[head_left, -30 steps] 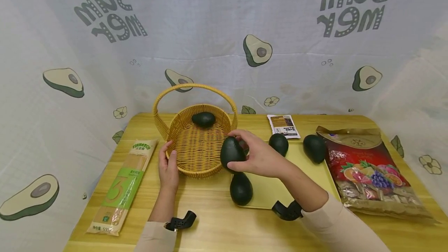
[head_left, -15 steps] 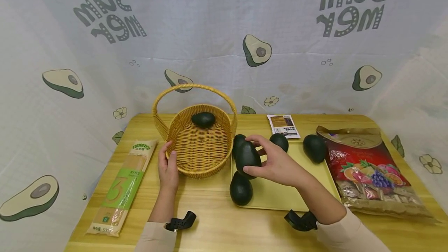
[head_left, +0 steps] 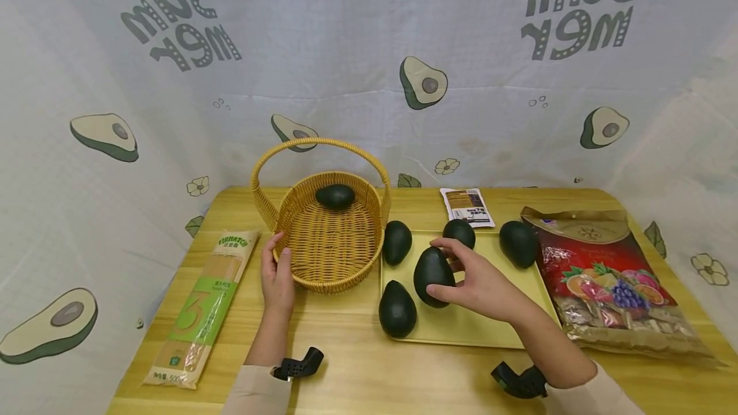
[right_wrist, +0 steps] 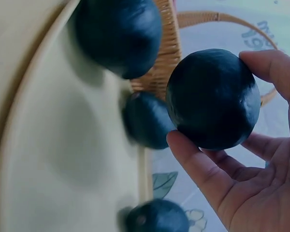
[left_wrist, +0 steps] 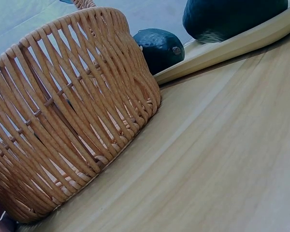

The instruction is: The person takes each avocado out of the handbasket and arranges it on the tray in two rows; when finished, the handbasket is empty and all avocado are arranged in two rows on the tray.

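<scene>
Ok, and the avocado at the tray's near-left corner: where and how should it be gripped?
I'd come from above and grip that avocado across its wide near half, by the left and right sides. It lies with its narrow end pointing to the far side, and that taper would likely give a less steady hold.

Four avocados (head_left: 398, 310) lie on the tray (head_left: 478, 325). At its left stands the basket (head_left: 331, 284), and farther left the pasta pack (head_left: 202, 309); at its right is the bag (head_left: 611, 274), behind the tray the sachet (head_left: 468, 208).
</scene>
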`<control>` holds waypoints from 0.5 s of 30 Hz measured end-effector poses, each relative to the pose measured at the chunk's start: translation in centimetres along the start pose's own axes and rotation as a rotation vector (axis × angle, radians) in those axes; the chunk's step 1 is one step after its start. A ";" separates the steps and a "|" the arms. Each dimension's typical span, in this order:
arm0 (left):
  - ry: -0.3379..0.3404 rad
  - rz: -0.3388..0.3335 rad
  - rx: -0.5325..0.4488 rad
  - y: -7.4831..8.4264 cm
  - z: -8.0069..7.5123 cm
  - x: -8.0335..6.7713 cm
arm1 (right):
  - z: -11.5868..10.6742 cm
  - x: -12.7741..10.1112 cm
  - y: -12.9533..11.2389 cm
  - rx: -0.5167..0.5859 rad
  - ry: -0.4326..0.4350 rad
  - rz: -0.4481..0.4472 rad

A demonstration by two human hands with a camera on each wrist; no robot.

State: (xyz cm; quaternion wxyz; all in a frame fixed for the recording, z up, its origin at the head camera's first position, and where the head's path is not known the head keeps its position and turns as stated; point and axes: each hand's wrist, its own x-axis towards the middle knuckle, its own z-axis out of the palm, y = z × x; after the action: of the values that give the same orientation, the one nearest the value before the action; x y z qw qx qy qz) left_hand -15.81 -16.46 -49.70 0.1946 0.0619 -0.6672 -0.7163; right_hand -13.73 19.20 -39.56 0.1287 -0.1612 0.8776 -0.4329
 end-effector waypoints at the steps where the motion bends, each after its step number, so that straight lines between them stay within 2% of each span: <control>1: 0.001 -0.004 0.002 0.0 0.0 0.0 | -0.1 -0.2 0.3 -0.008 0.001 0.007; 15: 0.009 0.003 -0.019 -0.1 0.0 0.0 | -0.5 -2.0 3.6 -0.021 -0.050 0.067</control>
State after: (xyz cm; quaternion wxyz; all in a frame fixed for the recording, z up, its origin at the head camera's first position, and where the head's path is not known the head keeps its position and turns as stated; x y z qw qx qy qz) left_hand -15.83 -16.44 -49.75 0.1991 0.0621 -0.6597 -0.7220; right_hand -12.72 22.43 -41.97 0.1632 -0.1440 0.8834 -0.4150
